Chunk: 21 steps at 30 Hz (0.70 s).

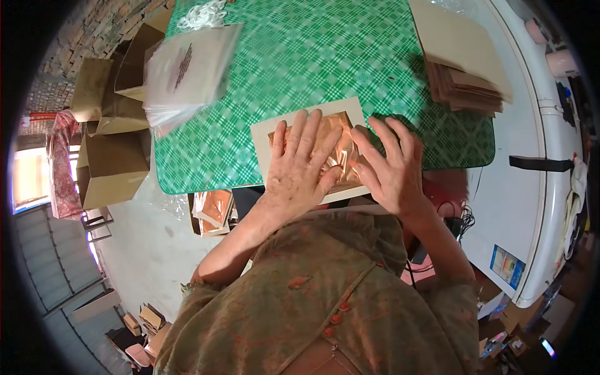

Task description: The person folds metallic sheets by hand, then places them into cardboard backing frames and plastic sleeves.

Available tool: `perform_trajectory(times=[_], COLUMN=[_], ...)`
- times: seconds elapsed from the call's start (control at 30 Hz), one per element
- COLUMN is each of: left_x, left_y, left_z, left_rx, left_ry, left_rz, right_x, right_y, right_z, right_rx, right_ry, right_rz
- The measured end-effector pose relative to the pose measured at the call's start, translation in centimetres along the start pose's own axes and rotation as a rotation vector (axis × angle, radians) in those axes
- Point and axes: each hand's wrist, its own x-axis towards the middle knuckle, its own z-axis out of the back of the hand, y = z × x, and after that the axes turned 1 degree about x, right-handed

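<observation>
A shiny copper-coloured sheet (347, 150) lies on a pale board (262, 142) at the near edge of the green checked table (319, 56). My left hand (300, 159) rests flat over the left part of the sheet, fingers spread and pointing away from me. At the right side of the board is my right hand (392, 165), its fingers apart and slightly bent, with thumb and forefinger by the sheet's right edge. Both hands hide parts of the sheet and board.
Clear plastic sleeves (187, 72) are stacked at the table's left. Brown boards (462, 56) form a pile at the far right. Open cardboard boxes (112, 162) stand left of the table. Below its near edge, a box holds copper-coloured pieces (215, 206).
</observation>
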Motion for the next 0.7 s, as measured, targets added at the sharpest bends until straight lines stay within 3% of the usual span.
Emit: perform_trajectory(times=[0.7], left_x=[0.3], left_y=[-0.3], left_z=[0.5], left_rx=[-0.036], left_ry=[0.033], left_rz=[0.032], right_x=[0.8], right_y=[-2.6], right_z=[0.2], right_rx=[0.115], right_ry=[0.166], right_rz=[0.125])
